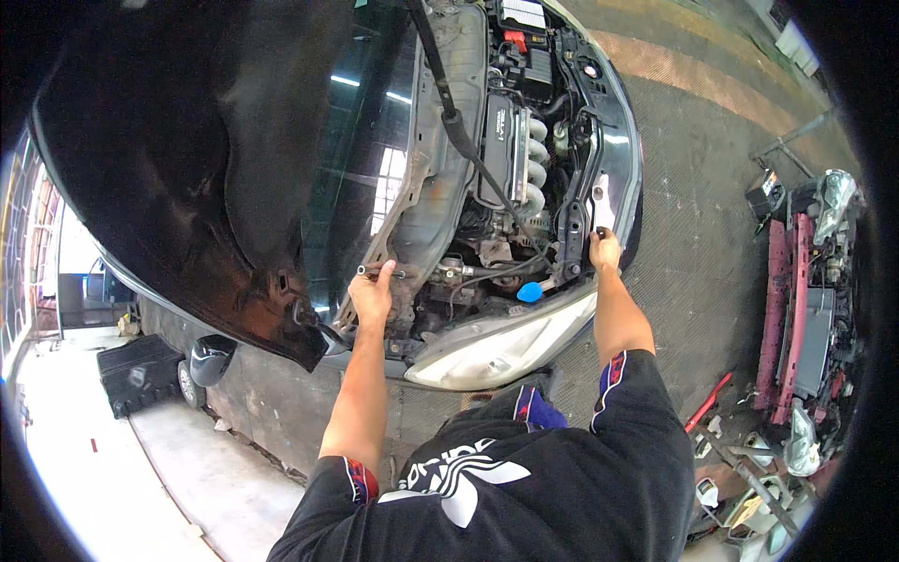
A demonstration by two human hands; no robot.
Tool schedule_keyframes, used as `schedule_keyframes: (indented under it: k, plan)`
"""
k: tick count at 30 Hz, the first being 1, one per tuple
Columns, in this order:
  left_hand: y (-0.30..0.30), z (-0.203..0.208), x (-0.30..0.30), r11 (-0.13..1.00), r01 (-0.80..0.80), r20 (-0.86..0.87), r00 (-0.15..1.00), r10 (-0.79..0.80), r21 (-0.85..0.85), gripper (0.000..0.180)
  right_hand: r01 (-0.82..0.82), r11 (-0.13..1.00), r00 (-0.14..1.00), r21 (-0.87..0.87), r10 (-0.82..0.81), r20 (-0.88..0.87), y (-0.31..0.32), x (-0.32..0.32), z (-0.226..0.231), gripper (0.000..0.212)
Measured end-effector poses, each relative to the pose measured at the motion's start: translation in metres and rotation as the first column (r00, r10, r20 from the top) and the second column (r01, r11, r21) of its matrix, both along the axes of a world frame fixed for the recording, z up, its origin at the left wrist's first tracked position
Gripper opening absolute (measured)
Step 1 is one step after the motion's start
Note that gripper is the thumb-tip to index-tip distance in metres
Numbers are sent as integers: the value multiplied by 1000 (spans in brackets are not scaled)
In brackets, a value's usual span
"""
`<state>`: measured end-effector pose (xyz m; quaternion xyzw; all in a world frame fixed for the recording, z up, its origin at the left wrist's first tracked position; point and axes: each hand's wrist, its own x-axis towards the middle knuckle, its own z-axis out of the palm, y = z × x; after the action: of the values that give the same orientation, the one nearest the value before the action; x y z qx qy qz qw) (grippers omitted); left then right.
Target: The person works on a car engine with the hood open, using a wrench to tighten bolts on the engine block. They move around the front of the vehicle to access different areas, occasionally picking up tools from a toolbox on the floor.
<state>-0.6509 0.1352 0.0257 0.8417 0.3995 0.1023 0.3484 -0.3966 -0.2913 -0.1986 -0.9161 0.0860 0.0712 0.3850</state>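
Observation:
At the rear edge of the engine bay, near the windshield, my left hand point(372, 295) is closed round a slim metal socket wrench point(363, 270) whose hollow round end sticks out past the fingers. My right hand point(606, 251) rests at the front of the car, against the bumper's upper edge point(611, 178), with fingers curled in. A small dark spot shows at its fingertips, too small to name. Between the hands lies the engine point(501, 150), with curved intake pipes point(536, 169). A blue cap point(529, 292) stands beside the headlight point(496, 356).
The raised black hood point(169, 140) fills the left, and a dark strut point(435, 66) crosses the bay. Right of the car, a red bumper beam point(775, 318), a loose headlight point(833, 201) and a radiator point(817, 328) lie on the floor. A black box point(140, 370) sits lower left.

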Motion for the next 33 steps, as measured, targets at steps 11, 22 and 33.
schedule_keyframes:
  k: [11, 22, 33]
  plan:
    - [9, -7, -2, 994, 66, 149, 986, -77, 82, 32, 65, 983, 992, 170, -45, -119, -14, -10, 3, 35]
    - [-1, 16, 8, 998, -8, 5, 1000, 8, 64, 20, 267, 922, 953, 282, -296, 64, -25, -43, 11, 29]
    - [5, -17, 4, 999, 3, 372, 928, -16, 34, 30, -588, 675, 809, 446, 490, 324, 90, -199, 149, 20]
